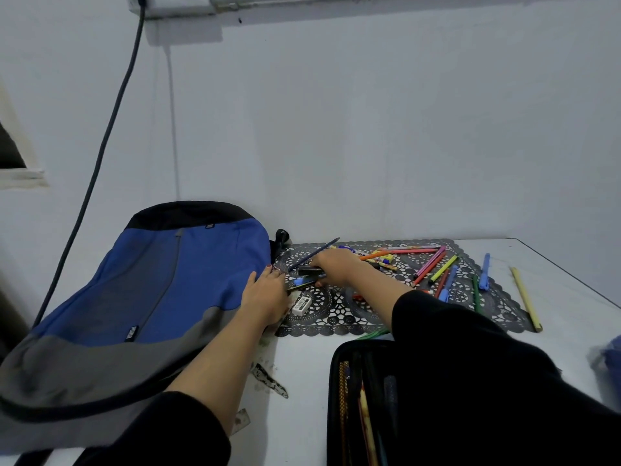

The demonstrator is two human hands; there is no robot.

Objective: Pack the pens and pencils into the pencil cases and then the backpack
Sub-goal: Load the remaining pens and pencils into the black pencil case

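white wall [369, 129] and white table [302, 358] are framing the scene, with a black lace mat [336, 317] lying on the table. right grip [332, 267] is reaching across the mat and curling its fingers round a small bundle of pens [307, 271]. a dark blue pencil [319, 252] is sticking out of the same cluster, though whether this grip is truly clasping it cannot be told. left grip [263, 297] is lying just left of the right grip, fingers fairly straight, holding nothing, and resting where the blue backpack [151, 280] is meeting the mat.

the dark blue pencil's long axis is running diagonally: one end is pointing up and away to the right above the right grip, the other down toward the left grip's fingertips [273, 271]. loose markers [433, 262] are lying further right of the right grip, fanned at mixed angles, with a yellow pencil [526, 297] well beyond them. an open black pencil case [336, 381] is waiting nearer the person than both grips, some pencils already lying lengthwise inside.

judged step: gathering pens for the case. doing it well is probably meaning squaring the bundle so all shafts are lying parallel, tightening before lifting, and turning the long axes to match the case's length so nothing is jamming crosswise.
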